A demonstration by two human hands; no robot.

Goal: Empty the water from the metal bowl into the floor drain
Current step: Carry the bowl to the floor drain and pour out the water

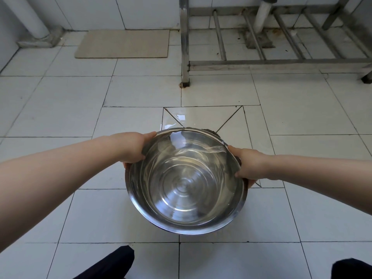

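A large shiny metal bowl hangs above the white tiled floor, held by its rim on both sides. My left hand grips the left rim and my right hand grips the right rim. Clear water lies in the bowl and laps toward its far edge, which is tipped slightly away from me. Just beyond the far rim, a dark edge of the floor drain peeks out, in a tile cut with diagonal lines. A wet sheen of water lies on that tile. Most of the drain is hidden behind the bowl.
A stainless steel stand with a low slatted shelf stands at the back right. A beige mat lies against the back wall. White pipes run down at the far left and behind the stand. My dark trouser legs show at the bottom.
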